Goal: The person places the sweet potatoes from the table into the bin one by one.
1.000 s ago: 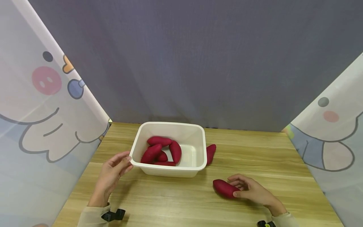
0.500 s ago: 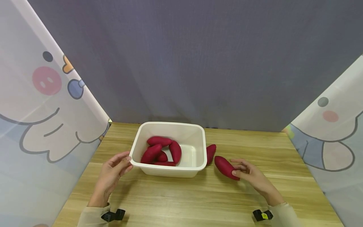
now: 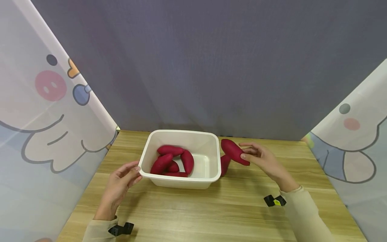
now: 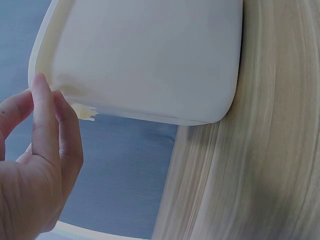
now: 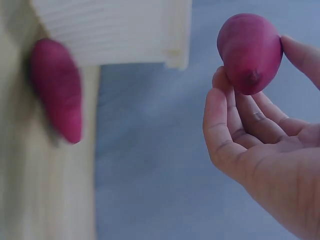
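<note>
A white plastic bin (image 3: 184, 180) stands on the table with several red sweet potatoes (image 3: 170, 150) inside, mostly toward its left. My left hand (image 3: 119, 185) pinches the bin's left front corner by the rim; the left wrist view shows thumb and fingers (image 4: 44, 117) at that rim. Beyond the bin's right side, my right hand (image 3: 263, 159) holds one sweet potato (image 3: 232, 150) between thumb and fingers, raised in the air and pointing toward the bin. Below it, another sweet potato (image 5: 57, 90) lies on the table right beside the bin, partly covered in the head view.
The wooden table (image 3: 181, 215) reaches back to a grey curtain (image 3: 193, 67). Light cartoon-print sheets (image 3: 36, 141) hang at both sides. A black wrist device (image 3: 121, 230) sits at each sleeve.
My right hand has lifted the sweet potato off the near right part of the table and carried it away from me, up to the bin's right side. The left hand and bin stay put.
</note>
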`<state>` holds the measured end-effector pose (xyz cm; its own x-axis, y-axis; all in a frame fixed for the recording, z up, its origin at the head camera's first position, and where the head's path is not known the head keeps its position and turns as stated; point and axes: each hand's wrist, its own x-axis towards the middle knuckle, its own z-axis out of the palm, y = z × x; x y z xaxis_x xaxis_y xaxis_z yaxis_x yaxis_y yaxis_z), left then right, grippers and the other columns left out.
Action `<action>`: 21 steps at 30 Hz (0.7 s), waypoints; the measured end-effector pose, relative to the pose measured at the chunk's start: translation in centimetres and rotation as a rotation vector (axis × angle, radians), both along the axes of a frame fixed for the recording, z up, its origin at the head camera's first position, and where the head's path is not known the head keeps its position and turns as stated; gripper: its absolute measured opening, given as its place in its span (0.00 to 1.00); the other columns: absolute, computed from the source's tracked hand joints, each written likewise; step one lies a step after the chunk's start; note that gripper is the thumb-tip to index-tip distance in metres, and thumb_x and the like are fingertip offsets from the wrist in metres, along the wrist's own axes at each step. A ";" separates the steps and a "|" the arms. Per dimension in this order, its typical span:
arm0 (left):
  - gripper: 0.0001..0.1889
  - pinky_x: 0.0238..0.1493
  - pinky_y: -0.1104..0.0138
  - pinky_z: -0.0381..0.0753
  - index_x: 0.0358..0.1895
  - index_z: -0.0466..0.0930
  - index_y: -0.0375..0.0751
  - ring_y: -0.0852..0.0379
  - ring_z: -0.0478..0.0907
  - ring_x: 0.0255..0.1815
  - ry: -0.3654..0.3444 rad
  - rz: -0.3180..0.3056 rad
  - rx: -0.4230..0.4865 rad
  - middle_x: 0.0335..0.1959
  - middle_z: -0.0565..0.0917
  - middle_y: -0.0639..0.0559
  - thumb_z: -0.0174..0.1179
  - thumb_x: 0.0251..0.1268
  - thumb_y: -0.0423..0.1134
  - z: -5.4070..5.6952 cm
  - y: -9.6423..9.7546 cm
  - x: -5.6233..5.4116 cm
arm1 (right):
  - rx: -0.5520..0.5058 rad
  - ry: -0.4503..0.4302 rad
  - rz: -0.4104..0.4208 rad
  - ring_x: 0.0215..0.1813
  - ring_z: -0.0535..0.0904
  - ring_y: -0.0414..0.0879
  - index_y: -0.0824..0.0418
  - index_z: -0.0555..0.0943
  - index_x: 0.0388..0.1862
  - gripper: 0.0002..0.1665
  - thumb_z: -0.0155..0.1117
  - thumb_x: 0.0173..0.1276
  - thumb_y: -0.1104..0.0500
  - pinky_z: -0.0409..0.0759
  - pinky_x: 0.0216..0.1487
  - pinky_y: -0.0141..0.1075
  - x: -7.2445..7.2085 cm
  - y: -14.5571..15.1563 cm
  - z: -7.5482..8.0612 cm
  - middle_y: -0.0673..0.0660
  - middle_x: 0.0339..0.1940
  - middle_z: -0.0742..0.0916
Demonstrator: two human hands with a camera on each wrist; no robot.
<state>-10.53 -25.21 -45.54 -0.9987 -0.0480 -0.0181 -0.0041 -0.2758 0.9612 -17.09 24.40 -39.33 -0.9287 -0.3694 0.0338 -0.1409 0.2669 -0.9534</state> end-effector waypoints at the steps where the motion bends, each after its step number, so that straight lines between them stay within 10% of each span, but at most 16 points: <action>1: 0.14 0.50 0.66 0.87 0.58 0.82 0.33 0.56 0.84 0.42 -0.002 0.000 -0.001 0.44 0.81 0.48 0.60 0.72 0.27 0.0 0.0 0.0 | 0.006 0.001 0.005 0.53 0.82 0.47 0.68 0.69 0.69 0.30 0.64 0.74 0.58 0.82 0.53 0.31 -0.3 -0.4 0.5 0.66 0.55 0.83; 21: 0.15 0.50 0.66 0.87 0.58 0.81 0.32 0.55 0.84 0.41 -0.007 0.000 -0.003 0.45 0.81 0.46 0.61 0.71 0.28 0.1 0.1 0.0 | 0.095 0.045 0.231 0.59 0.79 0.47 0.59 0.75 0.66 0.32 0.72 0.67 0.51 0.81 0.60 0.47 -7.3 -13.7 7.1 0.54 0.55 0.85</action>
